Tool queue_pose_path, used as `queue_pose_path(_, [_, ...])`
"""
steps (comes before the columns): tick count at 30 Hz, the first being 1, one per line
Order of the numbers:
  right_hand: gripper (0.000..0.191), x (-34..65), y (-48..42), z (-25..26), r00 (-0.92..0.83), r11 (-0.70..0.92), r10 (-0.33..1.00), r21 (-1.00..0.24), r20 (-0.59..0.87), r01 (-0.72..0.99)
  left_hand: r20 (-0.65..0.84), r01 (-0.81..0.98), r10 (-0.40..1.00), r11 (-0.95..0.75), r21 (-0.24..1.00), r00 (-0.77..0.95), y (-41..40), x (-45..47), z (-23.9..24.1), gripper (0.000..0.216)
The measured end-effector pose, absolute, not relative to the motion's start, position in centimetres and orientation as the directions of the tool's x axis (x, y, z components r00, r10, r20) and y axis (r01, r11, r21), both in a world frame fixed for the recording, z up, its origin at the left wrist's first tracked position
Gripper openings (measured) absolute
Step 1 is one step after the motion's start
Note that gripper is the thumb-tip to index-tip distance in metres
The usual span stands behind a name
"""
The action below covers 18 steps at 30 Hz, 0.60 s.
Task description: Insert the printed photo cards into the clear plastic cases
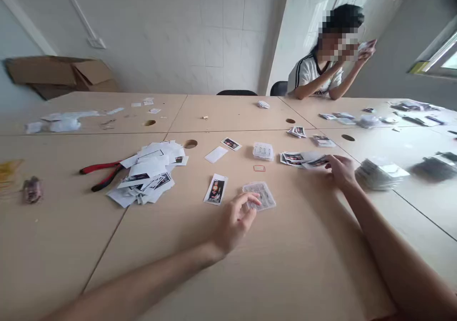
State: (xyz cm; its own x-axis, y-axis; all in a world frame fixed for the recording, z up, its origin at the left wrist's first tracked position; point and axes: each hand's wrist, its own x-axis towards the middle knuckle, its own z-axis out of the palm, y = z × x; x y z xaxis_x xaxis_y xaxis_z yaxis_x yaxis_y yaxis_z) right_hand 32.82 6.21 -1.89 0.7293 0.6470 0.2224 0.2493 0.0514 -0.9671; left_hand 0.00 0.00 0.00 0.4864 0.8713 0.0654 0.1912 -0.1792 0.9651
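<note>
The right hand (341, 170) had its fingertips on a printed card (316, 162) at the right end of a row of cards (293, 159) — whether they pinched it, I could not tell. The left hand (233, 223) curved over the left edge of a clear case (264, 196), thumb and fingers apart. Beyond it sat another case (263, 151). Leftward, a heap of papers (152, 161) partly covered red-and-black pliers (103, 167) — and across the table (303, 264) sat a co-worker (309, 76).

From head height I look forward and down over the nearby table (303, 249). At twelve o'clock, farther off, my view faces the tiled wall (232, 31).
</note>
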Motion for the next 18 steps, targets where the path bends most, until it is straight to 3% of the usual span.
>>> queue_pose_path(5, [0.023, 33.0, 5.7, -0.2, 0.827, 0.190, 0.493, -0.961, 0.272, 0.203, 0.056, 0.175, 0.879, -0.155, 0.972, 0.473, -0.4, -0.2, 0.5, 0.013])
queue_pose_path(9, [0.023, 30.0, 6.1, 0.7, 0.718, 0.274, 0.653, -0.959, 0.241, 0.073, 0.094, 0.144, 0.890, -0.176, 0.974, 0.446, -0.5, -0.1, 0.9, 0.012])
queue_pose_path(12, [0.018, 25.3, 5.5, 0.7, 0.483, 0.233, 0.850, -0.972, 0.211, 0.016, 0.075, 0.128, 0.924, -0.131, 0.983, 0.374, -0.4, -0.1, 1.0, 0.020])
queue_pose_path(13, [0.019, 23.7, 5.0, 0.7, 0.360, 0.201, 0.913, -0.980, 0.192, 0.013, 0.066, 0.109, 0.933, -0.111, 0.988, 0.353, -0.4, -0.1, 0.9, 0.023])
queue_pose_path(14, [0.018, 22.1, 4.3, 0.7, 0.128, 0.158, 0.979, -0.987, 0.161, 0.036, 0.061, 0.083, 0.940, -0.094, 0.992, 0.337, -0.3, -0.1, 0.9, 0.025])
queue_pose_path(16, [0.018, 19.5, 3.0, 0.6, -0.174, 0.141, 0.977, -0.987, 0.126, 0.073, 0.062, 0.037, 0.939, -0.079, 0.996, 0.337, -0.3, 0.0, 0.8, 0.027])
queue_pose_path(18, [0.019, 17.9, 1.8, 0.7, -0.316, 0.135, 0.943, -0.988, 0.103, 0.081, 0.068, 0.022, 0.926, -0.082, 0.996, 0.371, -0.2, 0.1, 0.8, 0.030])
